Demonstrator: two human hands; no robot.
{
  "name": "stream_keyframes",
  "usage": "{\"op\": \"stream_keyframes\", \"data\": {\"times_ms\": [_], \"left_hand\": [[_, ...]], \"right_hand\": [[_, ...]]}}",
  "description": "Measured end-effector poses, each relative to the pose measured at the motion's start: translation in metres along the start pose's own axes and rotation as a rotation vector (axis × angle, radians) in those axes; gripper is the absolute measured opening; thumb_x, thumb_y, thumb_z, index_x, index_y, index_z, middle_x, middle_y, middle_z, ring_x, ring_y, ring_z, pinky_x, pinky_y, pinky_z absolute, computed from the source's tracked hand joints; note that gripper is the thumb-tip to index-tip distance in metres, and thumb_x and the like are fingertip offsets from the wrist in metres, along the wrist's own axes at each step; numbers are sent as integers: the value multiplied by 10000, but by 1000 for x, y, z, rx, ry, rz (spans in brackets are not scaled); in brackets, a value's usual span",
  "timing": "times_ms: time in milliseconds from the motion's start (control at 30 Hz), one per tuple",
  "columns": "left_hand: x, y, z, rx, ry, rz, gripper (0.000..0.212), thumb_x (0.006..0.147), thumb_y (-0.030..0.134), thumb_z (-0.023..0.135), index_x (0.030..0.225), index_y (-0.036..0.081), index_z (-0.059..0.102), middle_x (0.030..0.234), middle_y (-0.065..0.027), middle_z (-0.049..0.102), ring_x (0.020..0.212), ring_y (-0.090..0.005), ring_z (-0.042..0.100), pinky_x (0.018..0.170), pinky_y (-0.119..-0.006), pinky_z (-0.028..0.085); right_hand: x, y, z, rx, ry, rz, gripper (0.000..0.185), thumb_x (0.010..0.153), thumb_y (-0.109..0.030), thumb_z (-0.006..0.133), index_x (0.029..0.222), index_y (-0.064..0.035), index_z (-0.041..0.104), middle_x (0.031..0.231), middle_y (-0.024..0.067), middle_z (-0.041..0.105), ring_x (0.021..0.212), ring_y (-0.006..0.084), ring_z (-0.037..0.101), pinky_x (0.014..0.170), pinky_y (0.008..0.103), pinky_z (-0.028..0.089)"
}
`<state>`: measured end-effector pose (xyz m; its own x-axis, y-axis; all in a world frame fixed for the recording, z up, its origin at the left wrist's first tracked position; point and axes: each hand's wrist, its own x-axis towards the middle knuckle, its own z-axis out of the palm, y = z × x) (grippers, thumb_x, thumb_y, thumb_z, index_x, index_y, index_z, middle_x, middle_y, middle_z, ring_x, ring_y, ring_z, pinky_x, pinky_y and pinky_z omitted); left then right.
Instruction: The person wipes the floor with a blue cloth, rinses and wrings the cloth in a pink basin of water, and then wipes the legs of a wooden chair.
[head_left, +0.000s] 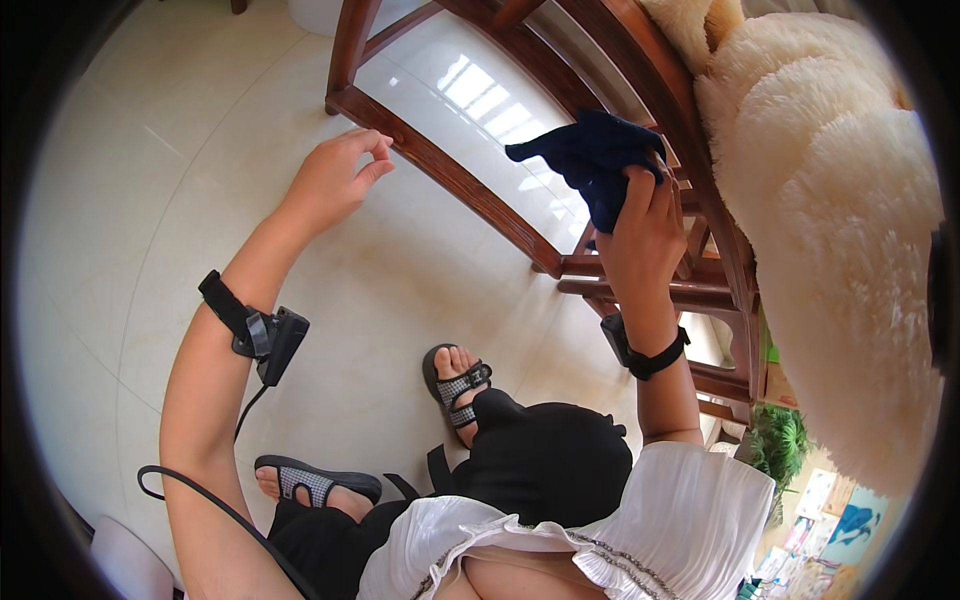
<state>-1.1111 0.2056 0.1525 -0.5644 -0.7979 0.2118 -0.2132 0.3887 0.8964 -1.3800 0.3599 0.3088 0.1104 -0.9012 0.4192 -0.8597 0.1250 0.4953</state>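
My right hand (645, 217) grips a crumpled dark blue cloth (600, 157) against the reddish-brown wooden frame of a piece of furniture (652, 67). Part of the cloth hangs loose to the left of the fingers. My left hand (345, 176) is raised beside the far end of the low wooden rail (450, 187), fingers curled with thumb and fingertips slightly apart, holding nothing. Whether its fingertips touch the rail I cannot tell. Each forearm wears a black strap with a small black device.
A cream fluffy plush (825, 187) lies on the furniture at the right. My sandalled feet stand on the glossy tiled floor (337, 300). A black cable (217, 506) runs along my left arm. A green plant (780, 442) is at lower right, a whitish rounded object (131, 559) at lower left.
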Motion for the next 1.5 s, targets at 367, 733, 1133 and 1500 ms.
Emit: {"op": "stream_keyframes", "data": {"times_ms": [367, 733, 1133, 1500], "left_hand": [[-3, -10, 1, 53, -15, -32, 165, 921, 151, 651, 882, 22, 556, 1102, -145, 696, 1017, -354, 639, 860, -397, 499], [-1, -13, 1, 33, 18, -12, 176, 933, 160, 647, 895, 21, 547, 1081, -143, 700, 1006, -353, 641, 900, -402, 507], [-3, -10, 9, 1, -17, -12, 162, 931, 163, 647, 910, 19, 576, 1004, -126, 704, 946, -347, 642, 863, -392, 504], [-8, -36, 14, -86, -11, -146, 153, 927, 177, 645, 937, 30, 605, 958, -119, 707, 895, -308, 654, 816, -372, 510]], "right_hand": [[-68, 22, -13, 150, -39, -88, 347, 787, -76, 753, 1040, -41, 519, 1372, 220, 554, 1211, 417, 572, 1068, 479, 453], [-66, 56, -32, 188, -130, 236, 631, 762, -118, 782, 1260, 14, 417, 1194, 279, 576, 1033, 473, 604, 858, 469, 518], [-66, 48, -28, -172, -211, 218, 793, 748, -149, 766, 1403, 23, 353, 1134, 216, 587, 914, 389, 680, 658, 426, 592], [-112, 31, -62, 22, -323, 267, 621, 786, -128, 739, 1326, -24, 449, 1124, 208, 594, 904, 433, 651, 700, 461, 549]]}}
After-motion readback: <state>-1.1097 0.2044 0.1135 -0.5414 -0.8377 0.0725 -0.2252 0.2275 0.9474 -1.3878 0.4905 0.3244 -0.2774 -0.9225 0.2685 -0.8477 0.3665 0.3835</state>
